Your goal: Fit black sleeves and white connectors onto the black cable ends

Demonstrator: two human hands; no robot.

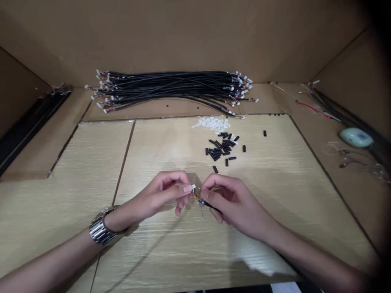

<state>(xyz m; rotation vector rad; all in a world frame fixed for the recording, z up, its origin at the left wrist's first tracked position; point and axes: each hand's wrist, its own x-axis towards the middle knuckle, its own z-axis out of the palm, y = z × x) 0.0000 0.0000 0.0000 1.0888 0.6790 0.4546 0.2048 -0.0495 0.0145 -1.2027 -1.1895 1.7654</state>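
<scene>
My left hand [174, 191] pinches a small white connector [193, 186] between thumb and forefinger. Thin coloured wires [196, 197] run from the connector to the stripped end of a black cable [210, 206]. My right hand [224, 197] is closed on that cable end, its thumb and forefinger close to the wires. A loose thin wire [202, 213] hangs below the cable end. Under my right palm and forearm the rest of the cable is mostly hidden. Both hands are just above the table, close together.
Beyond my hands lie a pile of black sleeve-like pieces [224, 144] and a heap of small white connectors [212, 123]. A bundle of finished-looking black cables [171, 87] lies along the back cardboard. More black cables [36, 122] lie at left; a pale green oval object [356, 137] sits at right.
</scene>
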